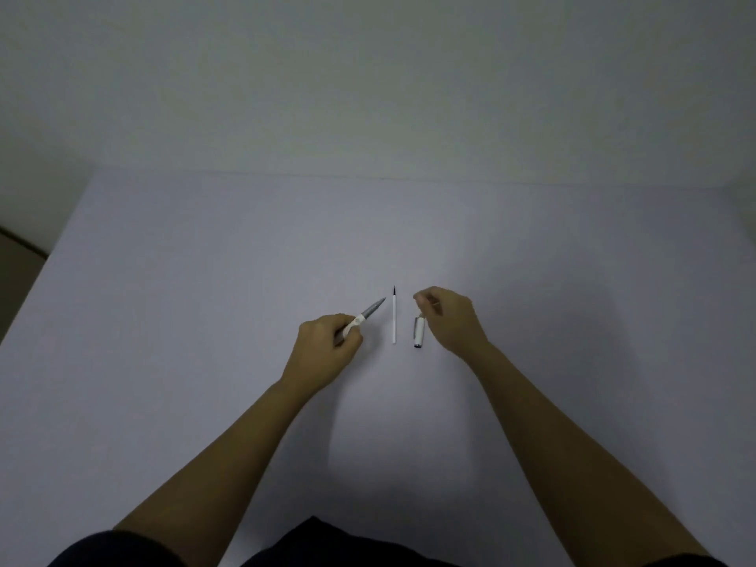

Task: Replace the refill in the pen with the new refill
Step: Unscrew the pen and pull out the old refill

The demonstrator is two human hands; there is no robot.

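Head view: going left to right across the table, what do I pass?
Left hand, the pen it holds pointing up and right, the loose refill lying on the table, the pen cap, then the right hand.

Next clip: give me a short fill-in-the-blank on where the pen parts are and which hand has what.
1. The pen, its grey tip pointing away from the person, is held in the ____ hand.
2. The white refill lies on the table ____ the two hands.
3. The pen cap lies just beside the ____ hand.
4. The right hand has its fingers curled, and the refill is ____ by either hand.

Missing words: left; between; right; untouched
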